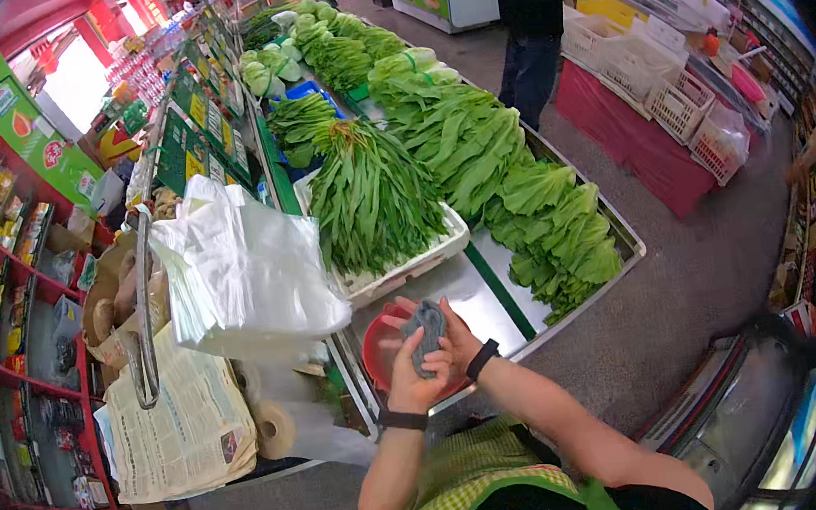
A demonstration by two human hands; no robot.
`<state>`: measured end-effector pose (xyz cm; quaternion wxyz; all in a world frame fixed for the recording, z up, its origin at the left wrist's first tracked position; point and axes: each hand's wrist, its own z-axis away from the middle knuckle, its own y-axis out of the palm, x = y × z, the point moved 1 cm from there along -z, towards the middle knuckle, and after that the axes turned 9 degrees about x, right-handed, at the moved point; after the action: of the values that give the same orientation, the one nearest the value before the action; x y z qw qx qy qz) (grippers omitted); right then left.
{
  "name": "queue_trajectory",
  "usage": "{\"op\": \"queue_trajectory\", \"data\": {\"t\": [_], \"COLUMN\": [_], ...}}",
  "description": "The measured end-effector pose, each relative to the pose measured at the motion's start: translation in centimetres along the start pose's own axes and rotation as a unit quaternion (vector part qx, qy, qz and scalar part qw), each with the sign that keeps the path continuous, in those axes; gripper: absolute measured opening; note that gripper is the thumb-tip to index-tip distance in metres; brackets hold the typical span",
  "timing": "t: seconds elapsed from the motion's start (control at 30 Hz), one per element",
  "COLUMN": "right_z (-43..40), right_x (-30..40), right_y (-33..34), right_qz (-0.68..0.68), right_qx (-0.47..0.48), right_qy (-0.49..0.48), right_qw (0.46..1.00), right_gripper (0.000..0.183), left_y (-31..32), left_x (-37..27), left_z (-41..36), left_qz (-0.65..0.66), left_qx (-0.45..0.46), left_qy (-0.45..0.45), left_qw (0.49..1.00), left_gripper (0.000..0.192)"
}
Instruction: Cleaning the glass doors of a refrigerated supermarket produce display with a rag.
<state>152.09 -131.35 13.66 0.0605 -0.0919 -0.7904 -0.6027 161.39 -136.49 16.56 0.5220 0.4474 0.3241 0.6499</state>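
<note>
Over a red plastic basin [374,355], a bunched grey cloth [428,327] is gripped between both my hands. My left hand [411,384] has its fingers wrapped about the cloth's lower end. From the other side, my right hand [461,341] presses against it. Dark bands circle both wrists. The basin sits at the near end of a metal-edged produce stand [450,292], and my hands hide much of its inside. Just beyond it, a white foam tray [410,273] holds a heap of long-leaved greens [374,191].
Clear plastic bags [247,266] hang from a metal hook [146,307] at left. Below lie newspapers [178,425] and a plastic bag roll [277,428]. Leafy lettuce [556,230] lines the stand's right side. A person [536,21] stands in the aisle near white crates [677,103].
</note>
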Motion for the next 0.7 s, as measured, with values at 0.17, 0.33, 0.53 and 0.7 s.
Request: {"op": "queue_trajectory", "data": {"t": [0.17, 0.33, 0.53, 0.7], "right_z": [-1.8, -4.5, -6.5, -6.6], "right_x": [1.8, 5.1, 3.5, 2.1], "right_y": [-2.8, 1.6, -1.0, -3.1], "right_qz": [0.166, 0.436, 0.551, 0.737], "right_qx": [-0.074, -0.051, -0.022, -0.030], "right_qy": [0.024, 0.178, 0.178, 0.167], "right_qw": [0.983, 0.881, 0.815, 0.654], "right_gripper": [0.027, 0.049, 0.034, 0.014], "left_y": [-1.0, -0.3, -3.3, -4.5], "left_x": [-0.9, -1.1, -2.5, -2.2], "left_z": [-0.9, -1.3, -3.4, -4.2], "left_qz": [0.118, -0.197, -0.404, -0.426], "left_qx": [0.059, -0.035, -0.143, -0.213], "left_qy": [-0.050, 0.010, 0.158, 0.202], "left_qw": [0.990, 0.980, 0.890, 0.856], "left_gripper": [0.035, 0.013, 0.009, 0.011]}}
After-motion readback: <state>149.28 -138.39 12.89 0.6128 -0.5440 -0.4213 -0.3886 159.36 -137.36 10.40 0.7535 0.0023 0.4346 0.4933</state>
